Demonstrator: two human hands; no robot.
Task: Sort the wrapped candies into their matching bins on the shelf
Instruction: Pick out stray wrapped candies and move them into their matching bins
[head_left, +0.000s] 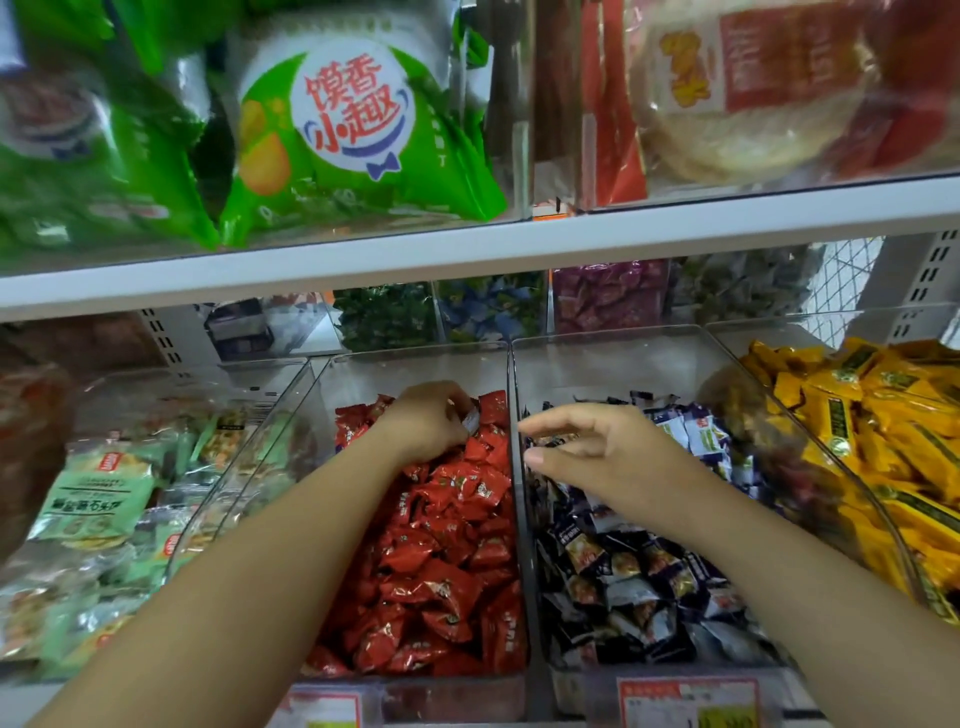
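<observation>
Red wrapped candies (447, 551) fill a clear bin (415, 364) at the centre. Dark blue and white wrapped candies (639, 582) fill the clear bin (613, 343) to its right. My left hand (426, 423) is down in the back of the red bin, fingers curled round a silvery-white wrapper (471, 420). My right hand (597, 449) hovers over the blue bin near the divider wall, thumb and fingers spread and loosely curved, with nothing visible in it.
A bin of yellow candies (872, 447) stands at the right. Green and clear snack packets (98, 499) fill the bin at the left. The white shelf board (467, 249) above carries green bags (332, 130). Small bins of mixed sweets (493, 306) line the back.
</observation>
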